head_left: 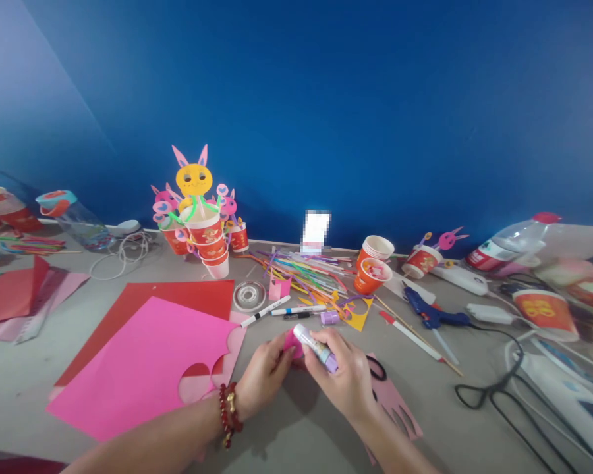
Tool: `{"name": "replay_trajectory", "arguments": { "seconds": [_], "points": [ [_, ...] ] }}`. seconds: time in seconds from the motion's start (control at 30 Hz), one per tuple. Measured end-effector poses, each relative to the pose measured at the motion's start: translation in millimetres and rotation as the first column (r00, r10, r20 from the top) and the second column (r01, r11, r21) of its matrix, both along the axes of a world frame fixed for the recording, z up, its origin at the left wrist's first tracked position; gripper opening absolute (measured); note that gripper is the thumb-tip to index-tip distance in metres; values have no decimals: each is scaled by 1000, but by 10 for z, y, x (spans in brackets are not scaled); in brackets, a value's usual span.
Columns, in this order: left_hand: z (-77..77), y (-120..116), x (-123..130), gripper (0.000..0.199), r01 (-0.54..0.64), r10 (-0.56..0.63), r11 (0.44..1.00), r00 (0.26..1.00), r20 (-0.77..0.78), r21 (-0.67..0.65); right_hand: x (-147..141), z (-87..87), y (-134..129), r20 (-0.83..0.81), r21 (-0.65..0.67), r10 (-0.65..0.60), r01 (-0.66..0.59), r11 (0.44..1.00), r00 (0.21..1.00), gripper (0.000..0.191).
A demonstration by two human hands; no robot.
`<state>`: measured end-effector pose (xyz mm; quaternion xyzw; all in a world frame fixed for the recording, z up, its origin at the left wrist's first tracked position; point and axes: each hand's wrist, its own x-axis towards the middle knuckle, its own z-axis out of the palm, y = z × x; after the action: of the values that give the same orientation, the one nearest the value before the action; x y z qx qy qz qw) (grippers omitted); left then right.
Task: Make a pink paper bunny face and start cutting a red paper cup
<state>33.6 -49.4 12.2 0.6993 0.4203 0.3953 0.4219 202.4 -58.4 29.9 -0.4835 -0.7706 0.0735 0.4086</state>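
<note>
Head view: blue wall (301,99); grey desk (14,395), far edge along it; bright pink sheet (143,368), left of the hands. Right hand (348,382), fingers clamped on glue stick (317,349); left hand (264,378), fingers pinching small pink piece (289,340), well in from the far edge's middle. Judged best practice: back the piece firmly, coat thinly, outward to its rim.

From close above and behind the left hand (264,378) and right hand (348,375), the head camera (the sole view) looks forward and down, blue wall (326,105) beyond.
</note>
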Motion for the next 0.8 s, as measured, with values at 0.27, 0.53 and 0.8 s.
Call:
{"name": "replay_trajectory", "arguments": {
  "seconds": [0.27,0.53,0.8],
  "points": [
    [-24,12,6,20,9,-8,1000,1000,-24,3,-3,9,-3,-23,-5,3,-3,1000,1000,5],
    [-56,4,-4,19,5,-4,1000,999,-52,11,-7,-6,-7,-61,-38,22,-24,999,998,5],
    [-40,1,2,18,26,-26,1000,999,-31,3,2,6,2,-121,-74,26,-35,997,992,6]
  ]
}}
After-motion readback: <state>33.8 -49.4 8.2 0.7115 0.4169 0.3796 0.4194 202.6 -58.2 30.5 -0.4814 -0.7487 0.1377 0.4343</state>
